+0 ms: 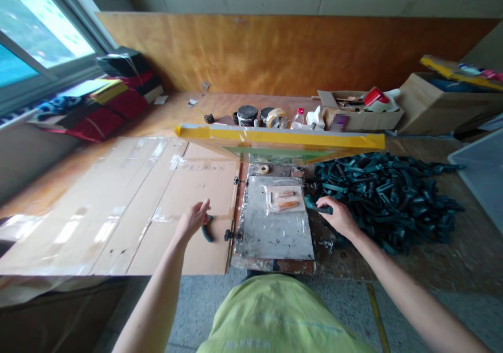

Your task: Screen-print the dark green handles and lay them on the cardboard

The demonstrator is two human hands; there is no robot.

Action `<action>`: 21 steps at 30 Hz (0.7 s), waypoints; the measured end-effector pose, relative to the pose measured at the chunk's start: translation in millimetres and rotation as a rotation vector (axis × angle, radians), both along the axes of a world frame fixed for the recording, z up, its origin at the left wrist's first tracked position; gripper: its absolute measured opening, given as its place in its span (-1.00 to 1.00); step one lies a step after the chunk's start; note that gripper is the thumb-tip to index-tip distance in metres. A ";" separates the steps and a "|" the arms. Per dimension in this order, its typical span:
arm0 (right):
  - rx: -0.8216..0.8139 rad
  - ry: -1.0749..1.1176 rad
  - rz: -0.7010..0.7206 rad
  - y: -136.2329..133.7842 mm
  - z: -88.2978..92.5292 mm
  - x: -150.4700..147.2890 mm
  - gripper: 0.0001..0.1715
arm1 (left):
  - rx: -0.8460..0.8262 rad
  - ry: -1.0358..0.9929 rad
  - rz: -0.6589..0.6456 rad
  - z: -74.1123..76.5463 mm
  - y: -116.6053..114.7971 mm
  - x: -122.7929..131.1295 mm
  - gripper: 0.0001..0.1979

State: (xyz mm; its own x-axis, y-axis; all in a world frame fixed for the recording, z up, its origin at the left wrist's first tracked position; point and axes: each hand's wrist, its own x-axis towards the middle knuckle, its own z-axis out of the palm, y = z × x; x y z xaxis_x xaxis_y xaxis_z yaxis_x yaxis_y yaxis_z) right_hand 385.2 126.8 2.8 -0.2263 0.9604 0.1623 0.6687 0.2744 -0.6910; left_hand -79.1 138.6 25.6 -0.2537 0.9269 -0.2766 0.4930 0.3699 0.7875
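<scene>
My left hand (195, 218) is over the cardboard, its fingers closed at the upper end of a dark green curved handle-like piece (207, 232). Whether that piece bears on the cardboard I cannot tell. To the right of the grey metal plate (259, 235), my right hand (337, 214) grips another dark green handle-like piece (314, 205) between thumb and fingers. A clear-wrapped pad with brownish strips (282, 199) lies on the plate. Close to my right hand is a large heap of similar dark green pieces (385, 201).
Behind the plate stands a yellow-taped frame (283, 137), raised on black clamps (228, 234). Flattened cardboard (118, 201) covers the left side. Farther back are a dark jar (247, 115), tape rolls (277, 118), a red-capped bottle (298, 118) and an open carton (365, 118). A translucent bin (479, 169) is at right.
</scene>
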 end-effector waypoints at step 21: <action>0.199 -0.420 0.360 50.0 -11.8 -110.2 -0.39 | 0.555 -0.605 0.032 112.0 62.5 92.0 -0.60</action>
State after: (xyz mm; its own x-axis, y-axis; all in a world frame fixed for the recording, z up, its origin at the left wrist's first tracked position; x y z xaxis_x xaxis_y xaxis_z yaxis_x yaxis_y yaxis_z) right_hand 275.0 176.7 -9.0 -0.6162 0.7717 0.1573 0.7150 0.6319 -0.2991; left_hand 12.9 201.2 137.6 -0.2362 0.9639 0.1227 -0.0798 -0.1450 0.9862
